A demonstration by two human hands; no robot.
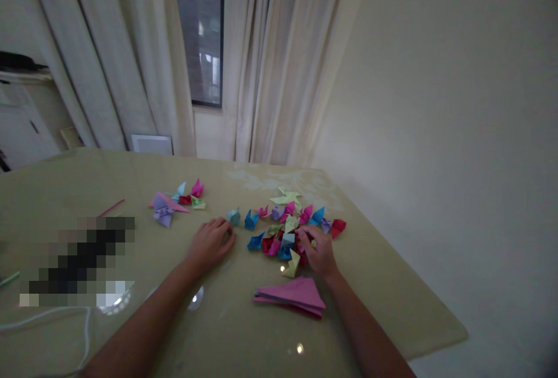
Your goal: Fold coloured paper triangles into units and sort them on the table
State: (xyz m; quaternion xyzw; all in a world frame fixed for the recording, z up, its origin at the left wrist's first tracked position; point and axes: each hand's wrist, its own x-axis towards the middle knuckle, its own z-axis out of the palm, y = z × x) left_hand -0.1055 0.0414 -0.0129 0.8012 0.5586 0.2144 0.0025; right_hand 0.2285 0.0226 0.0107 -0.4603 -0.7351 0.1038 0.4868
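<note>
On the glossy tabletop (239,337), the hands are resting apart: the left hand (211,242), loosely curled around nothing, is lying beside a pale-blue folded piece (233,217); the right hand (319,249) is dipping into a pile of creased, pointed paper figures (288,240) toward the right edge, whether gripping one I cannot tell. Layered pink paper wedges (291,293) are lying closer to the near edge; a smaller paper cluster (172,202) is sitting left, toward the far edge.
</note>
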